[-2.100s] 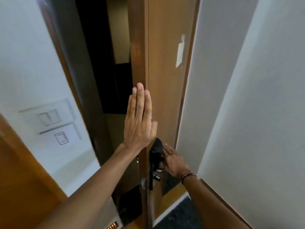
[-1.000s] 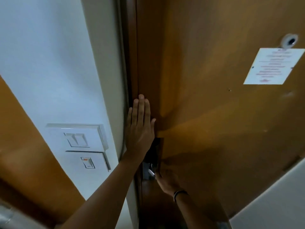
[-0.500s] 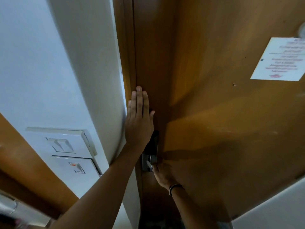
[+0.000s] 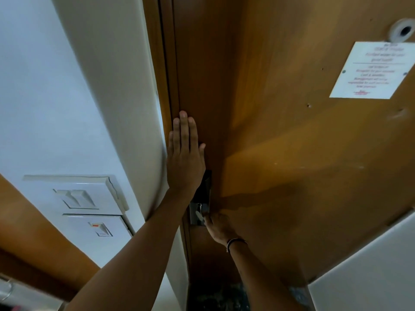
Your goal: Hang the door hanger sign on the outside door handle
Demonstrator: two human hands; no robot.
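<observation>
The brown wooden door [image 4: 280, 142] stands closed against its frame. My left hand [image 4: 185, 158] lies flat on the door near its left edge, fingers straight and together, holding nothing. Just below it sits the black lock plate [image 4: 205, 187] with a silver inside handle [image 4: 198, 214]. My right hand [image 4: 219, 226], with a band on the wrist, is closed around that handle. No door hanger sign is visible anywhere on this side of the door.
A white notice [image 4: 370, 70] and a peephole [image 4: 402, 32] are on the door at upper right. White wall switches [image 4: 83, 198] sit on the wall to the left, beside a white door jamb [image 4: 125, 97]. A white wall [image 4: 370, 265] is at lower right.
Two seconds ago the door was ajar with a dark gap; it has since swung shut against the frame. My left hand stays pressed flat on it, my right on the handle.
</observation>
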